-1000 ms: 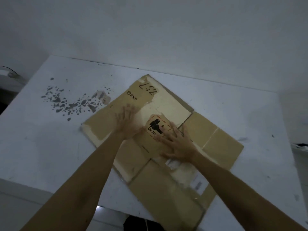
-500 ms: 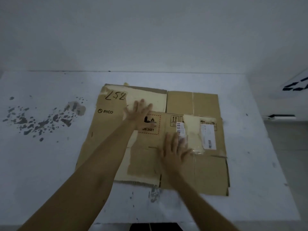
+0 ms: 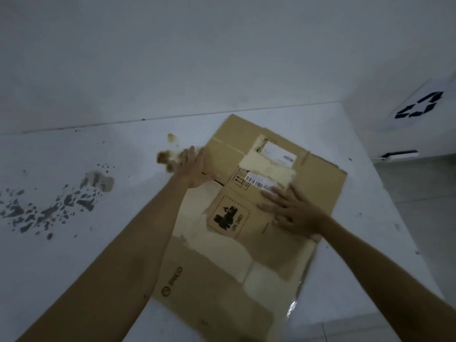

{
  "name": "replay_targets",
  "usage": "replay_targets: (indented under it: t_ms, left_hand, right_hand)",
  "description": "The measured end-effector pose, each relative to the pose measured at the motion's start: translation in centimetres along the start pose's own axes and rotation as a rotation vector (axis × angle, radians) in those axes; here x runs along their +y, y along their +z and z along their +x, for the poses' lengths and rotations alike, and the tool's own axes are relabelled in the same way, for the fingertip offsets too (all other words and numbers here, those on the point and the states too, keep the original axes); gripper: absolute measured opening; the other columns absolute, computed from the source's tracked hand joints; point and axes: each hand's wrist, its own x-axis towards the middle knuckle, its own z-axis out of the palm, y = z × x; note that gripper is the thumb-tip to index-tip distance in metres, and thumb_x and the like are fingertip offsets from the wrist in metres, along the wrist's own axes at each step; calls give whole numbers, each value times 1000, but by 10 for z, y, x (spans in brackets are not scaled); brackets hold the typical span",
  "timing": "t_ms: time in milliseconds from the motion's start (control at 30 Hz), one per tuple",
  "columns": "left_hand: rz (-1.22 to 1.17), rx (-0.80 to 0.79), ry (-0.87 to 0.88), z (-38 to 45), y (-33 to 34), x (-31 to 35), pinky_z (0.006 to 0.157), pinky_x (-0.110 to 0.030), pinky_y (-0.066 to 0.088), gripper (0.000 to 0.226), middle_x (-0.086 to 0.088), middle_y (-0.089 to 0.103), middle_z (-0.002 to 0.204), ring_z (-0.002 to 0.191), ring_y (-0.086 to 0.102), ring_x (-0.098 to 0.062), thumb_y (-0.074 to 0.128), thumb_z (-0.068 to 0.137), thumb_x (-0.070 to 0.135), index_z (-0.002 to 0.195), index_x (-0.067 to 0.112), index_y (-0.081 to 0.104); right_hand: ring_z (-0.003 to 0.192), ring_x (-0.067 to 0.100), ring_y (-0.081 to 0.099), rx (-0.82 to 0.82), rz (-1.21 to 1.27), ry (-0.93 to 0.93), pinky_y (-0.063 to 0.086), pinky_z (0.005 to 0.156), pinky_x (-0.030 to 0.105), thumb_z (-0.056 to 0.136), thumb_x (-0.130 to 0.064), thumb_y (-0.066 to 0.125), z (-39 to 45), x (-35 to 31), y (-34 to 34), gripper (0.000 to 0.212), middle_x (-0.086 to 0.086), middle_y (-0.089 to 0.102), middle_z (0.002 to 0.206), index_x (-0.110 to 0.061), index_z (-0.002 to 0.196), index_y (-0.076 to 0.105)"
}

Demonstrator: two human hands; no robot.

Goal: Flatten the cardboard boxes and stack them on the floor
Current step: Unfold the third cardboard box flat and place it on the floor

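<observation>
A flattened brown cardboard box (image 3: pixel 222 280) lies on the white table (image 3: pixel 74 243), with torn patches, a hazard label, a barcode and white shipping labels on its top face. Its near end hangs over the table's front edge. My left hand (image 3: pixel 192 169) lies with straight fingers on the box's left edge at the far end. My right hand (image 3: pixel 293 211) presses flat with spread fingers on the box's right part, just below the barcode.
Dark specks and brown stains (image 3: pixel 56 208) mark the table at the left. A white bin with a black recycling symbol (image 3: pixel 419 108) stands at the right, beyond the table's corner. A white wall rises behind, and grey floor (image 3: pixel 424 193) shows at the right.
The box has turned clockwise on the table, its labelled end now far and its PICO end near. My left hand has slid to the box's left edge; my right hand has shifted right.
</observation>
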Motion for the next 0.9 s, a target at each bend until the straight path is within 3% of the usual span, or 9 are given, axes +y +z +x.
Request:
replay_targets:
  t_ms: [67, 167, 267, 333, 433, 600, 767, 800, 900]
  left_hand:
    - [-72, -7, -61, -2, 5, -10, 116, -60, 9, 118, -7, -13, 161, 149, -9, -28, 58, 73, 74, 153, 17, -7]
    - [-227, 36, -151, -13, 19, -10, 114, -59, 20, 119, -7, 0, 161, 147, 5, -32, 70, 65, 70, 153, 15, 10]
    - [-346, 117, -251, -27, 29, 3, 109, -55, 31, 109, -10, 17, 155, 139, 27, -37, 78, 61, 63, 145, 17, 27]
    - [-429, 86, -293, -34, 31, 8, 107, -48, 38, 114, -12, 23, 152, 134, 37, -35, 81, 57, 62, 145, 17, 24]
    - [-623, 66, -304, -45, 35, 10, 94, -36, 48, 104, -7, 46, 135, 122, 51, -28, 85, 56, 55, 135, 11, 33]
    - [-1002, 70, -306, -74, 52, 15, 88, -32, 48, 73, -4, 56, 123, 109, 57, -24, 80, 73, 37, 128, 12, 40]
    - [-1210, 126, -180, -108, 69, 32, 85, -31, 48, 31, 2, 68, 103, 102, 63, -20, 65, 86, 40, 108, 18, 64]
    - [-1280, 109, -181, -113, 69, 35, 84, -32, 48, 28, 1, 69, 98, 99, 64, -21, 56, 90, 45, 99, 21, 66]
    - [-1497, 83, -268, -115, 65, 36, 86, -37, 48, 62, -8, 71, 96, 93, 64, -27, 26, 97, 60, 87, 19, 71]
  right_hand:
    - [148, 24, -12, -36, -14, 41, -2, 113, 63, 95, -61, 4, 5, 23, -10, 56, -12, -9, 161, -48, 150, -1]
    - [145, 26, -23, -42, 227, 351, -18, 107, 67, 85, -69, -13, 22, 13, -14, 66, -18, -15, 158, -50, 148, -8]
    - [141, 32, -30, 29, 481, 673, -32, 93, 65, 91, -70, 5, 47, -48, -18, 69, -9, -29, 154, -40, 149, -16]
    - [141, 37, -28, 47, 606, 830, -30, 95, 64, 89, -72, 15, 66, -90, -27, 82, 0, -30, 155, -29, 152, -15]
    - [141, 36, -30, 49, 598, 776, -26, 99, 68, 73, -80, 6, 85, -131, -35, 98, 8, -29, 156, -26, 153, -13]
    - [141, 29, -32, 109, 455, 619, -23, 103, 68, 84, -77, 15, 79, -141, -31, 83, 9, -30, 155, -37, 151, -10]
    - [148, 23, -15, 252, 654, 591, -27, 103, 63, 80, -74, 4, 78, -136, -40, 77, -1, -2, 162, -41, 145, 30]
    - [149, 23, -10, 294, 726, 574, -29, 102, 61, 80, -72, 6, 83, -135, -44, 77, -3, 5, 162, -39, 140, 40]
    - [147, 17, 12, 419, 1058, 704, -25, 109, 57, 87, -63, 21, 98, -130, -56, 65, -7, 36, 151, -29, 128, 58]
